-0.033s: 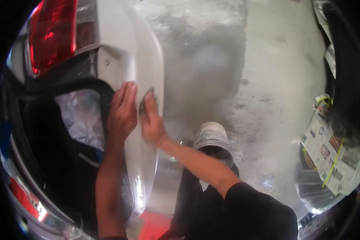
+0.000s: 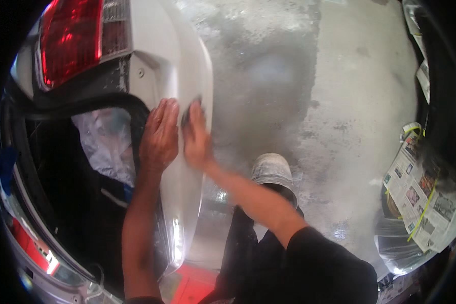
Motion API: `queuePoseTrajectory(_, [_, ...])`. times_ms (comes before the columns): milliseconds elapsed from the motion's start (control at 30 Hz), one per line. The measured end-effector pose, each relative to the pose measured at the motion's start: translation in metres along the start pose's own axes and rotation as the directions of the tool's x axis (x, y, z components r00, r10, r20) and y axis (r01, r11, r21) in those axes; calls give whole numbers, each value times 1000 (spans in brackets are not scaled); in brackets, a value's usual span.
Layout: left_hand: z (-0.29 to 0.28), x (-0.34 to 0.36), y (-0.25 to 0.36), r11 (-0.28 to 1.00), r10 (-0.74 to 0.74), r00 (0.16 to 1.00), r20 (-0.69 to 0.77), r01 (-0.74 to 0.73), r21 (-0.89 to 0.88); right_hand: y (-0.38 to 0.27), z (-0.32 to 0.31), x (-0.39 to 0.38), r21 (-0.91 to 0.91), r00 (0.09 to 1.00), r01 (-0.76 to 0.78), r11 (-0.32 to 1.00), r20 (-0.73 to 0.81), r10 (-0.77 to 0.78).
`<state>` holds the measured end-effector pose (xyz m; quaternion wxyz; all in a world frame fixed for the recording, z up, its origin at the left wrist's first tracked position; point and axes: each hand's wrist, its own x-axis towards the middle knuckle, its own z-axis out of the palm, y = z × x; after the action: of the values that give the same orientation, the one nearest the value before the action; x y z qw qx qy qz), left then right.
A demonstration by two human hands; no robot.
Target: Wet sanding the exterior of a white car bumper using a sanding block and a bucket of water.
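Note:
A pale silver-white car bumper runs lengthwise beneath both hands. My left hand lies flat on its inner side, fingers stretched out and together, with nothing visible in it. Just to the right, my right hand presses a thin dark pad to the bumper's outer part. Fingers cover most of that pad, and motion blurs them, so its exact kind is unclear. The bumper's surface has a dull, wet-looking sheen.
Left of my arms is the open trunk, with clear plastic sheeting inside. A red tail light sits above it. A whitish bucket stands by my legs. Newspaper-masked parts are at the right.
The whole view has shifted slightly, so the car appears a little further right. My right hand with the pad has slid a little farther along the bumper; the left hand stays flat.

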<state>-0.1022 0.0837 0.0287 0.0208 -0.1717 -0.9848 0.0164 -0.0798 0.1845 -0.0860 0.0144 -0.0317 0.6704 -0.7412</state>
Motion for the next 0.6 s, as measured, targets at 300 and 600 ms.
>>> queuePoseTrajectory(300, [-3, -16, -9, 1000, -19, 1000, 17, 18, 17, -28, 3, -12, 51, 995, -76, 996, 63, 72])
queuePoseTrajectory(600, [3, -9, -4, 999, -12, 1000, 17, 11, 41, -3, -5, 42, 95, 956, -283, 954, 103, 273])
